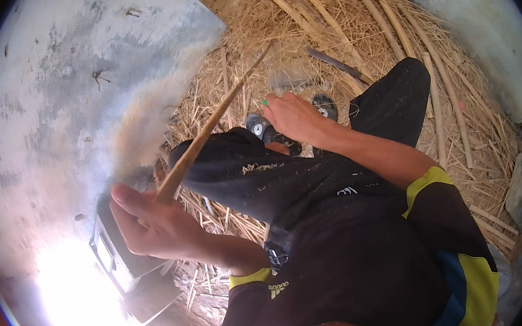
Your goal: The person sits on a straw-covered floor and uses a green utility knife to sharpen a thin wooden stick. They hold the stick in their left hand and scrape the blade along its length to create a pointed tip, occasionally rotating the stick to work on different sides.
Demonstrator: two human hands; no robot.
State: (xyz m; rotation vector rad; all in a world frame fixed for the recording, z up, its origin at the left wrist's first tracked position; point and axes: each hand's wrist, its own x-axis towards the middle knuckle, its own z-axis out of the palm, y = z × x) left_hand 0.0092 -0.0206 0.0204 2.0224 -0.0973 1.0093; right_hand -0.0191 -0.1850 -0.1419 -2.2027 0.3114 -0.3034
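My left hand [153, 220] is closed round the near end of a long tan bamboo strip [210, 124]. The strip slants up and to the right, over my left thigh, and narrows towards its far end above the shavings. Over my shoes, my right hand [297, 118] is closed, apart from the strip. A small green bit [264, 102] shows at its fingers; what it belongs to is hidden. Dry shavings [204, 99] lie thick around my feet.
Several bamboo poles [378, 13] lie on the shavings ahead and to the right. Among them rests a dark, narrow length [336, 64]. A weathered wall [76, 74] stands at left, with a box-like object [119, 258] near a bright glare. Another pale wall [480, 28] rises at right.
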